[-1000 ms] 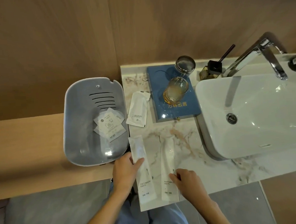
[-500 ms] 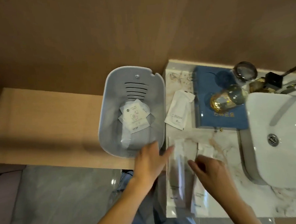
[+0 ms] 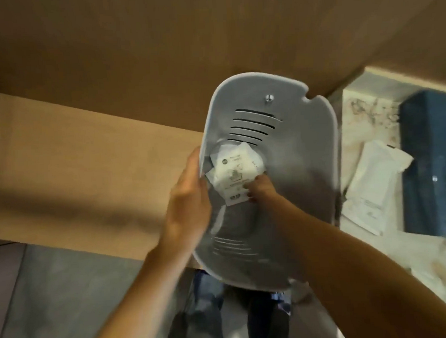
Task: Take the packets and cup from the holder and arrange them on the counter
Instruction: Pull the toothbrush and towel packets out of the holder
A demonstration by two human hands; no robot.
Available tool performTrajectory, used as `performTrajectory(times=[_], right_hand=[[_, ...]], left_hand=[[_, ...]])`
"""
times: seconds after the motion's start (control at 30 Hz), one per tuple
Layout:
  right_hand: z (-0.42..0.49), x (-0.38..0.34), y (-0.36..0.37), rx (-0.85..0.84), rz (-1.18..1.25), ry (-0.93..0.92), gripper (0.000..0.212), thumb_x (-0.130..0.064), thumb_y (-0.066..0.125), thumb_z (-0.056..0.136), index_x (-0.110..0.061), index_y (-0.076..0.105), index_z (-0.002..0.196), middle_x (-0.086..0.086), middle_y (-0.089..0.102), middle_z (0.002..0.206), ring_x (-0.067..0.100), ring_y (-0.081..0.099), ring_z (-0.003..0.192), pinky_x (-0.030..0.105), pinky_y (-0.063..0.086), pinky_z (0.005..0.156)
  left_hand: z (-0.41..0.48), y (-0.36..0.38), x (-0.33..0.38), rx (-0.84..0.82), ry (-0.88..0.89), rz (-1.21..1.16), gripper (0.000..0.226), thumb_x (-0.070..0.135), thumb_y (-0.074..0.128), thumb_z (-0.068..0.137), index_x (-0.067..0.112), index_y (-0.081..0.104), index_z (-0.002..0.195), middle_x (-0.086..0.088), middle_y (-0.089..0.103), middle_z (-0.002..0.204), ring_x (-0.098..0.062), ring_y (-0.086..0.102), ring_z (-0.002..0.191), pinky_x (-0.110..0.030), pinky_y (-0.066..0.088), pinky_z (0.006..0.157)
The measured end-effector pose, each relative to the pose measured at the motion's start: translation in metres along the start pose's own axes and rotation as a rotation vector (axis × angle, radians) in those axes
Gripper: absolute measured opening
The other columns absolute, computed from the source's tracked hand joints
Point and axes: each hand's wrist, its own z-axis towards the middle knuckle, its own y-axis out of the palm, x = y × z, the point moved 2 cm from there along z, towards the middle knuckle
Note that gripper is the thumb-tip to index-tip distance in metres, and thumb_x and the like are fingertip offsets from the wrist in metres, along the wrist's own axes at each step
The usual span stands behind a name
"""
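The grey plastic holder (image 3: 301, 149) with slotted vents fills the middle of the view. Small white square packets (image 3: 236, 172) lie stacked inside it. My left hand (image 3: 189, 196) grips the holder's left rim. My right hand (image 3: 260, 190) reaches down inside, fingers pinched on the lower right edge of the top packet. A longer white packet (image 3: 372, 184) lies on the marble counter (image 3: 359, 125) to the right. No cup can be made out; only a yellow sliver shows at the right edge.
A blue tray (image 3: 433, 163) sits on the counter at the far right. A wooden shelf (image 3: 87, 163) extends to the left of the holder, with a wood-panel wall behind. Grey floor lies below.
The view swung left. My left hand moved from the long packets to the holder's left rim, and my right hand left the counter and reached into the holder onto the square packets.
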Motion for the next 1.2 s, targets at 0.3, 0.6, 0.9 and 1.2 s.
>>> performTrajectory(times=[0.3,0.6,0.9,1.2], right_hand=[[0.096,0.023,0.037,0.219,0.075,0.061,0.059,-0.013,0.084,0.075,-0.008,0.056,0.127,0.003,0.069,0.115,0.024,0.07,0.101,0.04,0.062,0.084],[0.0,-0.014,0.042,0.194,0.123,-0.066,0.029,-0.012,0.062,0.099,-0.001,0.066,0.126,0.014,0.069,0.125,0.033,0.067,0.114,0.034,0.056,0.09],[-0.206,-0.027,-0.058,0.102,0.549,-0.275,0.013,-0.016,0.062,0.099,-0.019,0.075,0.1,-0.006,0.08,0.093,0.009,0.073,0.08,0.028,0.061,0.071],[-0.241,-0.048,-0.037,-0.147,0.165,-0.413,0.018,-0.024,0.065,0.097,-0.01,0.074,0.1,0.001,0.079,0.085,0.021,0.074,0.076,0.033,0.063,0.074]], left_hand=[[0.009,0.016,-0.015,0.006,-0.036,0.085,0.05,0.016,0.045,0.103,0.032,0.028,0.146,-0.005,0.068,0.107,-0.024,0.069,0.089,-0.015,0.04,0.051],[0.008,0.007,-0.01,-0.055,-0.018,0.071,0.067,0.039,0.033,0.084,0.019,0.032,0.149,-0.014,0.07,0.12,-0.029,0.071,0.101,-0.018,0.052,0.064],[0.002,-0.025,0.013,-0.02,-0.272,-0.43,0.046,0.038,0.061,0.1,0.032,0.052,0.144,0.015,0.067,0.12,0.0,0.066,0.109,-0.018,0.055,0.086],[-0.017,-0.044,0.025,-0.041,-0.481,-0.768,0.023,0.023,0.065,0.098,0.012,0.072,0.117,-0.012,0.081,0.105,-0.037,0.078,0.096,-0.048,0.061,0.08]])
